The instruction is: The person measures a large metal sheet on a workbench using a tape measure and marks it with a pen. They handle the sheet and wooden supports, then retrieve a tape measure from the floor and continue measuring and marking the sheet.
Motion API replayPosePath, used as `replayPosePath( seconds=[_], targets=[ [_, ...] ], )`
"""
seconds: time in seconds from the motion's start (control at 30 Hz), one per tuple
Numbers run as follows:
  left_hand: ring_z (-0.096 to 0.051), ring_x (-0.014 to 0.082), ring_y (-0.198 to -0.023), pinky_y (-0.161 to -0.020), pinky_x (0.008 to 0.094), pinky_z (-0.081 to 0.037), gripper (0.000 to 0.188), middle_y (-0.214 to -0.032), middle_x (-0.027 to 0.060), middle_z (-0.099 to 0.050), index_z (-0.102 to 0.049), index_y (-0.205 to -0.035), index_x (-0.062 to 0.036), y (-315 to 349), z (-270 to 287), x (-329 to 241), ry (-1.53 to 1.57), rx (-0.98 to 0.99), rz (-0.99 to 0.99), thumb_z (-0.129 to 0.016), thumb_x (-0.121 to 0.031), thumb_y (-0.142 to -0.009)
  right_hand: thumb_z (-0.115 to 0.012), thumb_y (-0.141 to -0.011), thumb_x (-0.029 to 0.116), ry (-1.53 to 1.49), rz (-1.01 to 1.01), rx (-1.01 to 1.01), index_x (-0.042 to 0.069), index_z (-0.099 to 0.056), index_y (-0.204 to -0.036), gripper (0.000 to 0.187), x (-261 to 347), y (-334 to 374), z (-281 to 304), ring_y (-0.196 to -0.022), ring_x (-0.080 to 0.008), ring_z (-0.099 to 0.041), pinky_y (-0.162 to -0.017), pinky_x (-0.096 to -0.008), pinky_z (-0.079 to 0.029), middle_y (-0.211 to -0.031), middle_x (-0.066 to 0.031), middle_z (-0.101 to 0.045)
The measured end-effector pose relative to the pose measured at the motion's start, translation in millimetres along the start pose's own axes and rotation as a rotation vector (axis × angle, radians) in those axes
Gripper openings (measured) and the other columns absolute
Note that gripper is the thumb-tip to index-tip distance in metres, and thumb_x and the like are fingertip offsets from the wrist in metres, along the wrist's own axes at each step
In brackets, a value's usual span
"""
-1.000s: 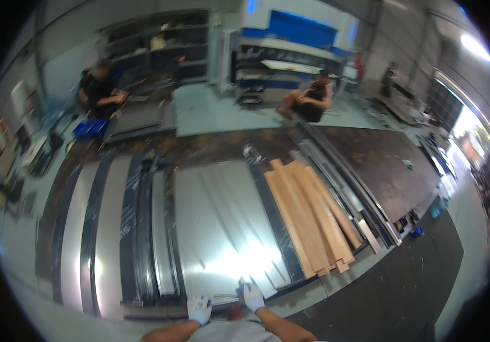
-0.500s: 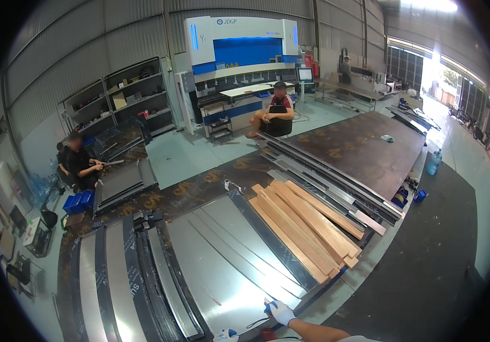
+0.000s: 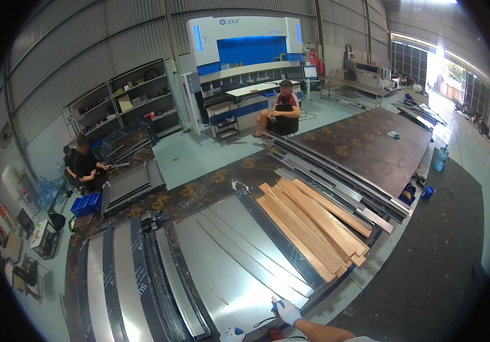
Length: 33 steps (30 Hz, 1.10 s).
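Observation:
My right hand (image 3: 288,312), in a white glove with blue fingertips, is at the near edge of a shiny metal sheet (image 3: 222,233). Its fingers are closed around a small thing too small to name, and a dark cord or strap (image 3: 265,321) curves beside it. Left of it, at the lower rim, only part of my left hand (image 3: 233,335) shows, gloved alike and low by the sheet's near edge; its fingers are mostly cut off. Between the hands, a round red thing (image 3: 275,334) shows partly. A slim red-and-white marker-like stick (image 3: 218,295) and several long thin strips (image 3: 250,251) lie on the sheet.
Wood-coloured boards (image 3: 313,228) lie right of the sheet, with long metal profiles (image 3: 341,182) beyond. Film-striped metal strips (image 3: 125,279) lie left. One person (image 3: 283,108) sits before a large press machine (image 3: 250,57); others (image 3: 85,165) work at the far left. A water bottle (image 3: 440,158) stands right.
The whole view has shifted slightly, so everything appears a little further right and lower. Both hands keep nearly the same place by the sheet's near edge.

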<state>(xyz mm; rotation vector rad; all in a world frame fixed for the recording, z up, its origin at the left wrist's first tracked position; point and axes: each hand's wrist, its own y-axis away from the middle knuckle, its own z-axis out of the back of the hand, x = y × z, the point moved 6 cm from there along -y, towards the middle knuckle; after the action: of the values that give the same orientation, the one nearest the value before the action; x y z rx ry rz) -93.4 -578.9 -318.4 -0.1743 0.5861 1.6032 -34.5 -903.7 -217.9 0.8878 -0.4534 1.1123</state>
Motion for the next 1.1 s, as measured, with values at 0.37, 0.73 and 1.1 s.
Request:
replayPosePath(
  seconds=[0.37,0.73,1.1],
  targets=[
    [-0.072,0.0354,-0.106,-0.096,0.0475,-0.055,0.043,-0.11,0.0147,-0.077,-0.074,-0.108,-0.017,0.3,1.3,-1.6,0.002,0.052,0.037,-0.073,-0.054,-0.086,-0.049,-0.106,0.046,-0.003,-0.011,0.023,0.011,-0.068,-0.128,0.045,1.4,0.8,2.7,-0.12,-0.0416,-0.066,-0.105,-0.0493,-0.05,-0.128,-0.0216,-0.069],
    [-0.071,0.0386,-0.11,-0.098,0.048,-0.055,0.053,-0.115,0.019,-0.075,-0.071,-0.115,-0.0141,2.7,7.4,-6.2,-0.027,0.047,0.034,-0.071,-0.059,-0.086,-0.048,-0.105,0.045,-0.02,0.004,0.033,0.01,-0.07,-0.126,0.045,-3.7,-4.0,-1.9,-0.117,-0.0407,-0.067,-0.103,-0.0486,-0.051,-0.124,-0.0213,-0.071],
    [-0.07,0.0386,-0.111,-0.098,0.0493,-0.054,0.055,-0.115,0.019,-0.075,-0.07,-0.116,-0.0135,3.6,13.9,-13.5,-0.031,0.045,0.013,-0.068,-0.06,-0.088,-0.049,-0.105,0.048,-0.043,0.022,0.001,0.009,-0.068,-0.126,0.049,-3.9,-2.6,-1.2,-0.118,-0.0453,-0.065,-0.103,-0.0511,-0.05,-0.128,-0.0243,-0.068]
  ],
)
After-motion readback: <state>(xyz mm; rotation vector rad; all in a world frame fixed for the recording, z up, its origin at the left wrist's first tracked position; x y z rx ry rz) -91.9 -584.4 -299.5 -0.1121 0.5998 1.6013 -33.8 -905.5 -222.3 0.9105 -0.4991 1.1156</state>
